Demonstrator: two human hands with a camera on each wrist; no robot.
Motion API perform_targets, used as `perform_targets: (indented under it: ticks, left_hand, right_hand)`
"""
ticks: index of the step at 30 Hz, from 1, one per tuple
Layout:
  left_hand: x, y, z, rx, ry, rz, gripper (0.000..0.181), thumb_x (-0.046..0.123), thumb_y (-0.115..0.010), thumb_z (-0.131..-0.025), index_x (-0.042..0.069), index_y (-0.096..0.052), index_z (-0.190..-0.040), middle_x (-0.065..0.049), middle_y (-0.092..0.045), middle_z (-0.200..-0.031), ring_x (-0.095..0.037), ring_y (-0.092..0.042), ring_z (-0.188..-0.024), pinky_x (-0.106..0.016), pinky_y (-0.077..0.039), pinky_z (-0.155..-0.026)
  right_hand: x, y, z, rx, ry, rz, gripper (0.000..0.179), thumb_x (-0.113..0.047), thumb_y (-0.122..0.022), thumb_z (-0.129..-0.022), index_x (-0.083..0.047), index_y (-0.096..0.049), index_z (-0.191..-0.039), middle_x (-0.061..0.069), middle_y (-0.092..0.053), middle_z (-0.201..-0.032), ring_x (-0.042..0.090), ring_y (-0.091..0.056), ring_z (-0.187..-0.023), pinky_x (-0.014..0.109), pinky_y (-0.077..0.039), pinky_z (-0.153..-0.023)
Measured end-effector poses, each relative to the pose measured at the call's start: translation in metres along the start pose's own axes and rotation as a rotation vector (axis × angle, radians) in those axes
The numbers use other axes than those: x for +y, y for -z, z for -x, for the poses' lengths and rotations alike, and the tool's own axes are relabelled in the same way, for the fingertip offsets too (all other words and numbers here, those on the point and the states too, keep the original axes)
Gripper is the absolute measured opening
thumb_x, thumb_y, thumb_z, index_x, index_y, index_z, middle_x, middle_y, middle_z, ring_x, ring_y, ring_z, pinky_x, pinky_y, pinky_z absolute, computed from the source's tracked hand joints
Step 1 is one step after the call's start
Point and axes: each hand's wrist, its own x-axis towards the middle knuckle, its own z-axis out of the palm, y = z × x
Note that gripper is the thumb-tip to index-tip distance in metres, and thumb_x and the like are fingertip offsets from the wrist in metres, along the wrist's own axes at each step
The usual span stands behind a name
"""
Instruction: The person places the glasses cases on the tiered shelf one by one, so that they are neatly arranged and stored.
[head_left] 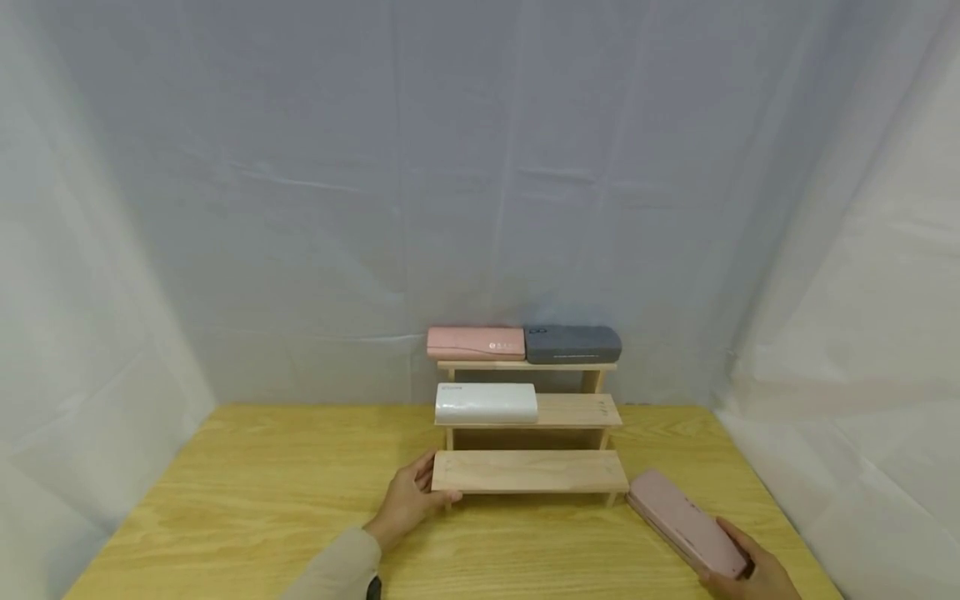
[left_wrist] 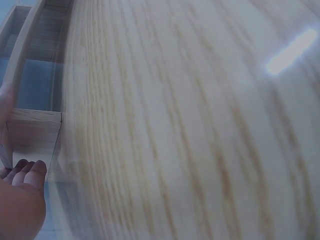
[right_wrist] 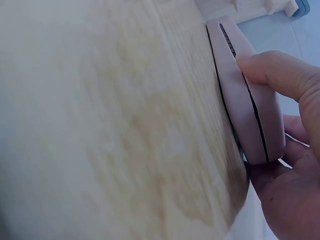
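Note:
A three-step wooden display stand (head_left: 528, 472) stands on the table. My left hand (head_left: 411, 502) grips the left end of its lowest step, thumb at the front edge and fingers round the side. In the left wrist view, the fingers (left_wrist: 31, 175) show beside the stand's end. My right hand (head_left: 753, 575) holds the near end of a closed mauve-pink glasses case (head_left: 686, 521), just right of the stand. In the right wrist view, the thumb (right_wrist: 270, 70) lies on one side of the case (right_wrist: 247, 100) and the other fingers are partly hidden behind it.
On the top step sit a salmon-pink glasses case (head_left: 476, 343) and a dark grey one (head_left: 573, 345), side by side. A white glasses case (head_left: 486, 403) lies on the left of the middle step. Pale curtains (head_left: 300, 208) enclose the wood-grain table (head_left: 262, 483).

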Motion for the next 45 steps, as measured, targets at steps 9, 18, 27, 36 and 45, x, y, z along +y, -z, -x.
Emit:
perform_targets:
  ticks: [9,18,27,36,45]
  left_hand:
    - [-0.001,0.001,-0.001,0.001,0.004,-0.005,0.093,0.003,-0.081,-0.072,-0.015,-0.025,-0.144,-0.035,-0.033,-0.144,-0.044,-0.038,-0.132,-0.034,-0.048,-0.098]
    - [0.000,0.001,0.000,-0.007,0.014,-0.001,0.094,0.007,-0.081,-0.073,-0.014,-0.025,-0.145,-0.034,-0.033,-0.145,-0.043,-0.037,-0.132,-0.033,-0.047,-0.098]
    - [-0.001,0.001,0.000,0.003,0.003,-0.012,0.094,0.005,-0.082,-0.072,-0.015,-0.024,-0.144,-0.035,-0.033,-0.144,-0.044,-0.037,-0.132,-0.035,-0.047,-0.099]
    - [0.001,0.001,0.000,0.002,0.013,0.017,0.094,0.004,-0.082,-0.072,-0.015,-0.025,-0.144,-0.035,-0.034,-0.144,-0.044,-0.037,-0.132,-0.033,-0.048,-0.098]
    - [0.000,0.001,0.001,-0.001,0.012,0.024,0.094,0.003,-0.082,-0.072,-0.015,-0.024,-0.144,-0.035,-0.033,-0.144,-0.044,-0.037,-0.132,-0.032,-0.048,-0.098]
  right_hand:
    - [-0.004,0.000,0.000,0.033,-0.030,0.037,0.096,-0.034,-0.079,-0.078,0.003,-0.026,-0.149,0.039,-0.030,-0.143,0.037,-0.045,-0.122,0.025,-0.052,-0.080]
    - [-0.002,0.005,-0.002,0.075,-0.081,0.125,0.100,-0.047,-0.077,-0.077,0.002,-0.026,-0.148,0.037,-0.029,-0.144,0.048,-0.040,-0.127,0.031,-0.052,-0.088]
    - [-0.009,0.012,0.009,0.176,0.055,0.118,0.087,-0.035,-0.076,-0.081,0.004,-0.032,-0.146,0.033,-0.038,-0.141,0.031,-0.054,-0.117,0.008,-0.045,-0.073]
    - [-0.027,0.005,0.015,0.257,0.127,-0.032,0.082,-0.029,-0.079,-0.080,-0.001,-0.039,-0.145,0.007,-0.051,-0.135,-0.027,-0.036,-0.091,0.002,-0.043,-0.074]
    - [-0.046,-0.009,0.014,0.246,0.329,-0.107,0.072,-0.017,-0.078,-0.082,-0.002,-0.044,-0.143,-0.036,-0.042,-0.115,-0.021,-0.044,-0.101,0.006,-0.047,-0.078]
